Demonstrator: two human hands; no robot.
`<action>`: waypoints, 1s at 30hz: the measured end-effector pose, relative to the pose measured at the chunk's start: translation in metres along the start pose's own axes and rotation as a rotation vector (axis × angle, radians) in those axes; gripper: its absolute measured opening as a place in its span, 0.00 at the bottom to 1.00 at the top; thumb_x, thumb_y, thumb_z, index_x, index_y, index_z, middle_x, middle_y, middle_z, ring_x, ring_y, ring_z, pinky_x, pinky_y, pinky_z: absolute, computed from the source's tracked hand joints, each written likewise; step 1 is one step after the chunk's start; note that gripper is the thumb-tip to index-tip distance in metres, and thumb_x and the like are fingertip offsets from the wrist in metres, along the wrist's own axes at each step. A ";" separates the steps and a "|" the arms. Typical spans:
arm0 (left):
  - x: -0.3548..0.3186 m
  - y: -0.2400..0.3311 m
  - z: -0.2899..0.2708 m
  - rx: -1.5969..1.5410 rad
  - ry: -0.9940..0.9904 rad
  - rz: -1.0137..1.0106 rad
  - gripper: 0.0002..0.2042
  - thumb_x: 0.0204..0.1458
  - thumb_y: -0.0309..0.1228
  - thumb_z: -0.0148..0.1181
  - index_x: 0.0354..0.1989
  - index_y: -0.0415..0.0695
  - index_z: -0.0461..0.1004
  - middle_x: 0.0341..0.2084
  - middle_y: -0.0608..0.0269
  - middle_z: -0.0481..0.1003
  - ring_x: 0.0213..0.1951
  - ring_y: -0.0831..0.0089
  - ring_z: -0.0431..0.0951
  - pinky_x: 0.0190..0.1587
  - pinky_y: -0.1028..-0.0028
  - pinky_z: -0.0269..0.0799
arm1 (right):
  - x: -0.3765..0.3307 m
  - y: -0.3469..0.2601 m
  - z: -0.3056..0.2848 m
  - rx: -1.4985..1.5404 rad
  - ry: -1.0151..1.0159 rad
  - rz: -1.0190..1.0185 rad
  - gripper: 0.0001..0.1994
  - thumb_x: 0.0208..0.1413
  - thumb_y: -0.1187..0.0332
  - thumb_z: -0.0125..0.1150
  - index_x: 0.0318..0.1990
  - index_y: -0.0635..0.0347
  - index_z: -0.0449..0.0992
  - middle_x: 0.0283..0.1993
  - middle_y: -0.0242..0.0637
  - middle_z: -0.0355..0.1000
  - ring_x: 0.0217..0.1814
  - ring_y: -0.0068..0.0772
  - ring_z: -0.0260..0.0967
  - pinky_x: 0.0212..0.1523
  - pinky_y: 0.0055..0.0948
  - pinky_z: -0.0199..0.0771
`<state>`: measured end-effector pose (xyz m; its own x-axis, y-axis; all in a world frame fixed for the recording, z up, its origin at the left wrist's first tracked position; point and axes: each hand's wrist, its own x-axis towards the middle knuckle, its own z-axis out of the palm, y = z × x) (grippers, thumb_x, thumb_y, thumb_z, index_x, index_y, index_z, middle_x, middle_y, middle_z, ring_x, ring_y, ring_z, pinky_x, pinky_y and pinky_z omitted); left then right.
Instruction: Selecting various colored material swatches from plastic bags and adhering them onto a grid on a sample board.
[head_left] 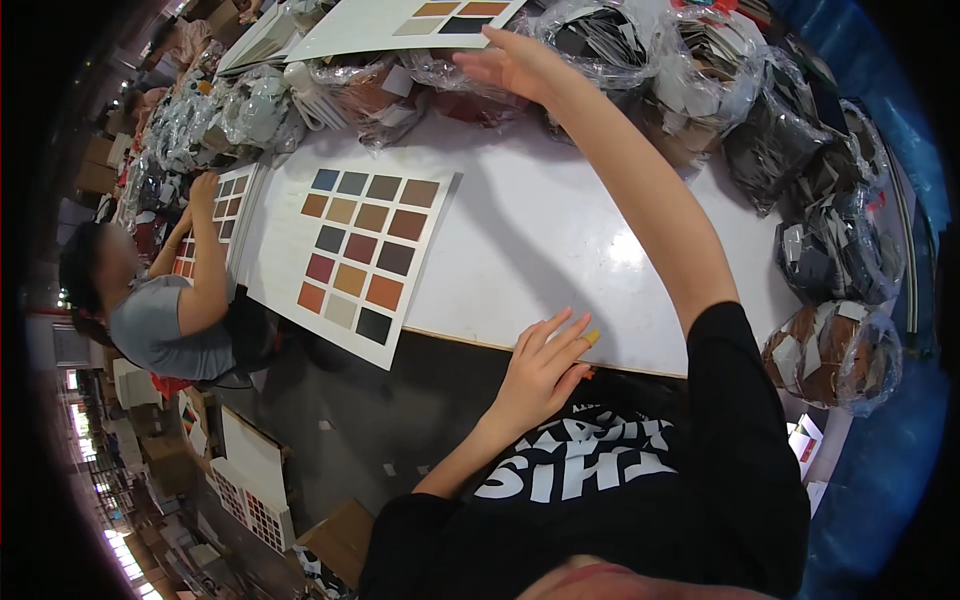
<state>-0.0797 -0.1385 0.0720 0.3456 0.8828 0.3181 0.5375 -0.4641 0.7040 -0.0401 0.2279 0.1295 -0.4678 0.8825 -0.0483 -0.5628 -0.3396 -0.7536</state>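
My right hand (510, 68) is stretched far across the table, its fingers apart. It is at the near right corner of a white sample card (345, 30) with orange, beige and black colour swatches. Whether the fingertips touch that card I cannot tell. Close to my body, my left hand (545, 368) is held at the table's front edge, fingers extended and nothing in them. A yellow cover sits on one of its fingers. Left of centre, a large white card with rows of coloured swatches (372, 232) lies flat, one corner overhanging the table edge.
Clear plastic bags of cut swatches (700, 65) line the table's far side and its right end, with more bags (840, 255) there. At left, a co-worker in a grey shirt (165, 320) handles another swatch card (230, 205). Cartons (340, 540) and sample boards (250, 500) stand on the floor.
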 end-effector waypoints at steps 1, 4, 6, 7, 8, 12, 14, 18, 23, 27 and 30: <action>-0.002 -0.003 -0.002 0.004 0.001 -0.003 0.16 0.48 0.23 0.60 0.48 0.42 0.73 0.57 0.57 0.68 0.61 0.54 0.63 0.59 0.60 0.58 | 0.015 0.001 0.006 0.011 0.034 -0.030 0.18 0.64 0.67 0.46 0.54 0.71 0.57 0.50 0.55 0.66 0.49 0.50 0.73 0.42 0.41 0.82; -0.001 -0.012 -0.004 -0.021 0.027 -0.050 0.16 0.49 0.23 0.58 0.48 0.41 0.73 0.56 0.57 0.70 0.60 0.54 0.64 0.58 0.61 0.58 | 0.061 -0.005 0.000 0.046 0.246 -0.088 0.11 0.61 0.74 0.46 0.49 0.70 0.61 0.44 0.51 0.70 0.38 0.45 0.77 0.32 0.37 0.83; -0.005 -0.015 -0.006 -0.073 0.100 -0.110 0.15 0.51 0.22 0.56 0.48 0.40 0.73 0.54 0.56 0.71 0.60 0.54 0.65 0.58 0.62 0.59 | 0.058 -0.025 0.003 -0.051 0.188 -0.176 0.05 0.57 0.77 0.50 0.40 0.67 0.66 0.30 0.39 0.70 0.22 0.30 0.69 0.20 0.24 0.72; -0.003 -0.016 -0.008 -0.085 0.104 -0.126 0.15 0.52 0.21 0.53 0.49 0.40 0.73 0.54 0.55 0.71 0.60 0.55 0.65 0.59 0.63 0.59 | 0.060 -0.043 -0.004 -0.022 0.075 -0.241 0.04 0.56 0.76 0.52 0.38 0.65 0.67 0.26 0.36 0.68 0.18 0.26 0.64 0.17 0.21 0.66; 0.006 -0.017 -0.006 -0.109 0.101 -0.127 0.15 0.52 0.22 0.54 0.50 0.40 0.73 0.54 0.56 0.71 0.60 0.55 0.65 0.60 0.63 0.59 | 0.075 -0.058 -0.023 0.064 -0.069 -0.446 0.03 0.59 0.75 0.51 0.39 0.63 0.67 0.25 0.32 0.66 0.15 0.17 0.56 0.15 0.18 0.55; 0.002 -0.036 -0.020 -0.495 0.252 -0.398 0.15 0.60 0.27 0.46 0.53 0.37 0.71 0.55 0.56 0.71 0.60 0.63 0.66 0.61 0.67 0.58 | -0.085 -0.083 -0.026 0.318 -0.654 -0.430 0.10 0.56 0.71 0.55 0.45 0.54 0.71 0.28 0.32 0.70 0.17 0.22 0.60 0.19 0.23 0.60; 0.002 -0.051 -0.030 -0.820 0.336 -0.469 0.20 0.64 0.36 0.41 0.61 0.39 0.64 0.57 0.52 0.68 0.59 0.64 0.66 0.61 0.66 0.58 | -0.183 -0.074 -0.028 0.269 -0.486 -0.547 0.08 0.65 0.74 0.40 0.48 0.61 0.65 0.26 0.25 0.65 0.11 0.06 0.47 0.16 0.13 0.52; 0.010 -0.072 -0.045 -1.517 0.426 -0.417 0.25 0.63 0.44 0.40 0.65 0.47 0.57 0.61 0.53 0.63 0.61 0.61 0.63 0.62 0.63 0.57 | -0.352 -0.050 -0.127 0.100 -0.036 -0.536 0.28 0.61 0.73 0.47 0.68 0.63 0.48 0.56 0.46 0.68 0.06 0.08 0.49 0.08 0.07 0.50; -0.014 -0.111 -0.031 -1.928 0.251 -0.198 0.31 0.60 0.53 0.44 0.68 0.49 0.52 0.66 0.54 0.55 0.65 0.58 0.57 0.65 0.58 0.51 | -0.544 0.016 -0.208 -0.064 0.278 -0.365 0.32 0.57 0.71 0.58 0.67 0.61 0.52 0.57 0.47 0.68 0.07 0.09 0.49 0.07 0.11 0.43; -0.027 -0.095 -0.038 -1.920 0.218 -0.372 0.37 0.58 0.57 0.44 0.71 0.55 0.42 0.69 0.48 0.44 0.68 0.52 0.49 0.68 0.59 0.45 | -0.600 0.044 -0.199 -0.021 0.563 -0.163 0.29 0.61 0.71 0.52 0.68 0.56 0.52 0.48 0.34 0.73 0.10 0.07 0.47 0.11 0.10 0.45; -0.017 -0.106 -0.033 -1.694 0.185 -0.473 0.38 0.57 0.62 0.37 0.71 0.60 0.33 0.69 0.39 0.39 0.70 0.54 0.44 0.69 0.64 0.42 | -0.590 0.046 -0.202 -0.135 0.668 0.075 0.28 0.62 0.70 0.51 0.69 0.55 0.53 0.30 0.22 0.68 0.13 0.08 0.45 0.17 0.12 0.46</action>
<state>-0.1682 -0.1021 0.0130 0.2624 0.9585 -0.1115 -0.7975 0.2805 0.5342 0.3479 -0.2427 -0.0095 0.0428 0.8841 -0.4652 -0.4352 -0.4026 -0.8053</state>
